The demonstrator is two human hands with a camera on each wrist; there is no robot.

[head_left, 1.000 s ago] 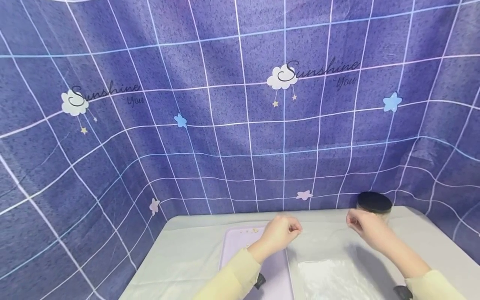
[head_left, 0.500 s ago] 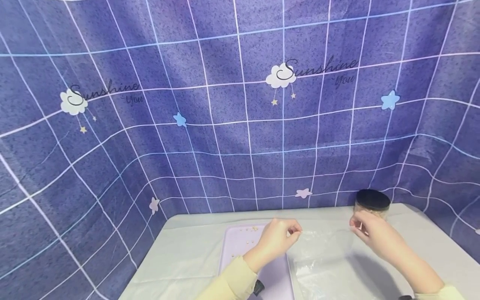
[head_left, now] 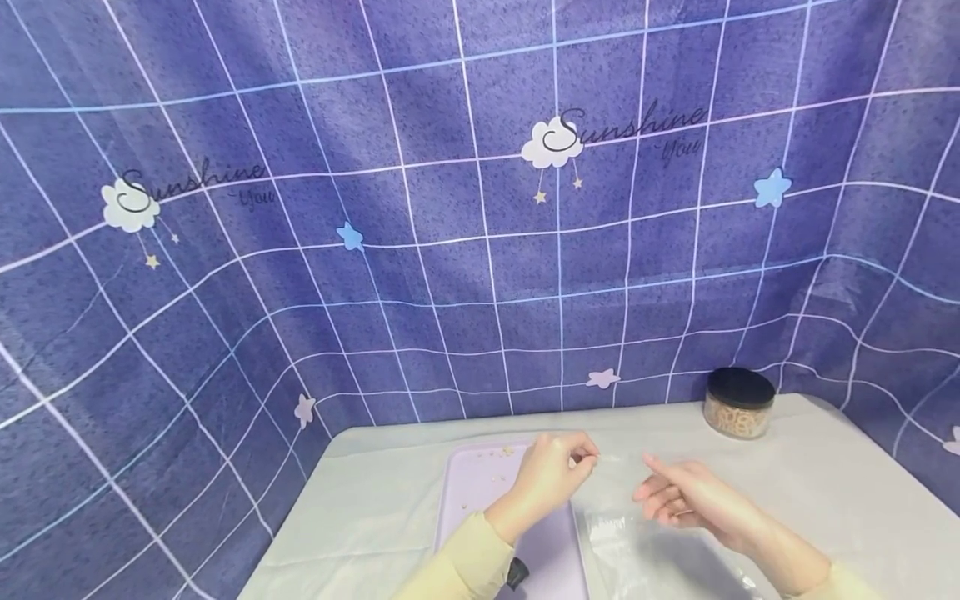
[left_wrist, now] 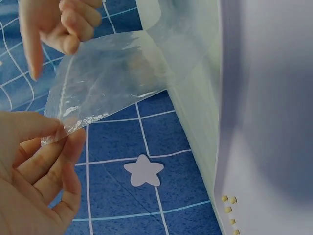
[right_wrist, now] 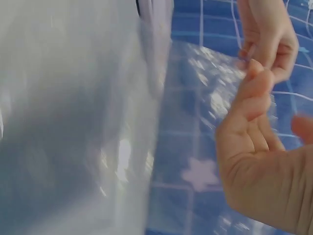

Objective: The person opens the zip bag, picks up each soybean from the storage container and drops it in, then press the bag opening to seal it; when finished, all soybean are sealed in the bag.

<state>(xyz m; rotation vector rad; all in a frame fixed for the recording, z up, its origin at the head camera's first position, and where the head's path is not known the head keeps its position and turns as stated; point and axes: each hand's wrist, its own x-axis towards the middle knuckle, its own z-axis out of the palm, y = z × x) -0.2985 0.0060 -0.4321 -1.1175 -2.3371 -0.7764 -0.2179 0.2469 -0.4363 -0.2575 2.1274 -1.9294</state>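
My left hand pinches the zip-strip corner of a clear plastic zip bag between thumb and fingertips. The film stretches out from there, thin and hard to make out in the head view. Beside the bag's mouth, my right hand has its thumb raised and its fingers loosely bent; in the right wrist view it is close to the bag without gripping it. Clear shiny plastic lies on the table below the hands; whether it is part of the same bag I cannot tell.
A lilac tray lies under my left forearm, with several small yellowish bits on it. At the back right stands a clear jar with a black lid and pale rings inside. A blue grid-patterned curtain rises behind the table.
My right hand has come off its pinch, moved left and down towards the bag, and spread its fingers. The jar is now fully seen. My left hand keeps its pinch nearly in place.
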